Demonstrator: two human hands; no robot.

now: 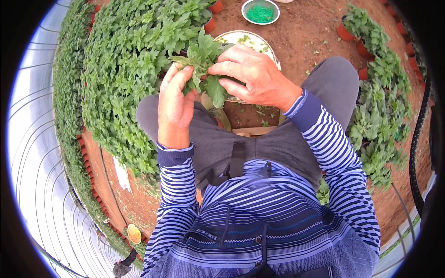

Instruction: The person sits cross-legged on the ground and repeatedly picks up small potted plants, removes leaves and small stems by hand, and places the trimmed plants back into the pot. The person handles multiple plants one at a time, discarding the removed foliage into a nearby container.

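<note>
A leafy green plant (205, 55), which looks like a chrysanthemum, is between my hands above my knees. My left hand (175, 100) grips its leaves from the left, with the thumb and fingertips closed on them. From the right, my right hand (250, 74) reaches in, its fingertips bent around the leaves near the stem. The leaves hide exactly what those fingertips pinch. Below and behind my right hand is a round white tray (273, 52) with scattered leaf pieces on it. The plant's base is hidden by leaves and hands.
Dense potted plants (128, 62) fill the left side. Another row of plants in red-brown pots (382, 80) curves along the right. A metal bowl (245, 19) of green plastic pieces (260, 14) sits ahead on the soil (302, 31). Lower left are a yellow container (134, 234) and greenhouse film (31, 139).
</note>
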